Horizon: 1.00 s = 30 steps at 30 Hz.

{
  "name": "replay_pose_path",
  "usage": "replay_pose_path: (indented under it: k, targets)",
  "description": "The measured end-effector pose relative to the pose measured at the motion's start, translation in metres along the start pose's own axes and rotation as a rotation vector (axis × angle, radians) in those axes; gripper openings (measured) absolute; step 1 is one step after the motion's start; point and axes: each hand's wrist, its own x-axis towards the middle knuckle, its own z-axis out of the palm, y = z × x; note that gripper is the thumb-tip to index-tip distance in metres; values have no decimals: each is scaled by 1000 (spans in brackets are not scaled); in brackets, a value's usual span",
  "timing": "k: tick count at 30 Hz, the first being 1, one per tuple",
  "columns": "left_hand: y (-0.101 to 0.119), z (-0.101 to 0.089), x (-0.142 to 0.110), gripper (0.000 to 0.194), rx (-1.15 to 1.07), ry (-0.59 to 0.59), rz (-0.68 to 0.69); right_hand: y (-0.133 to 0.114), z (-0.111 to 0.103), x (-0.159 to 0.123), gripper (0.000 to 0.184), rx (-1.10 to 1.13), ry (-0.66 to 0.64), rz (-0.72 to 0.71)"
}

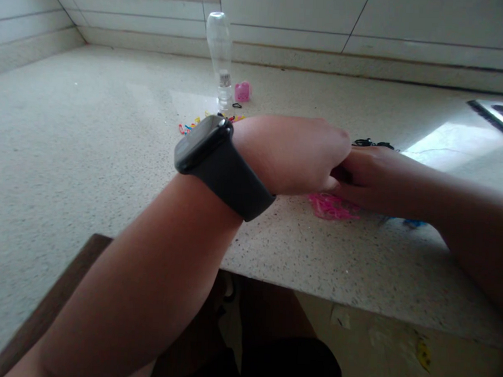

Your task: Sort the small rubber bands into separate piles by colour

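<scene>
My left hand [297,154], with a black watch [211,148] on its wrist, reaches across to the right with its fingers curled. It meets my right hand [371,174], whose thumb and fingers are drawn together against it. Whatever lies between the fingertips is hidden. Just below the two hands is a heap of pink rubber bands [332,207] on the speckled counter [274,234]. Black bands [372,143] show behind my right hand, and blue bands [414,223] peek out under the right forearm.
An upside-down clear bottle [220,48] stands farther back, beside a small pink animal-shaped piece [242,91] and a black band [237,105]. Multicoloured bands [188,127] lie partly behind the watch. A metal-rimmed edge [498,117] is at the far right. The counter's front edge runs above my legs.
</scene>
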Motion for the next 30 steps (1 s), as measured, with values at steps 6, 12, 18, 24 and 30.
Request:
replay_pose_path:
  k: [6,12,18,24,30]
  targets:
    - [0,-1,0,40,-15,-3,2,0,0,0,21,14,11,-25]
    - [1,-2,0,36,-17,2,10,-3,-2,1,21,0,-11,14]
    - [1,-3,0,40,-15,-20,-11,-2,-2,0,20,7,-13,11]
    - [0,-1,1,41,-28,-18,-29,-3,-2,0,24,-13,-21,26]
    - [-2,4,2,37,-12,53,24,-1,1,1,18,-31,-12,44]
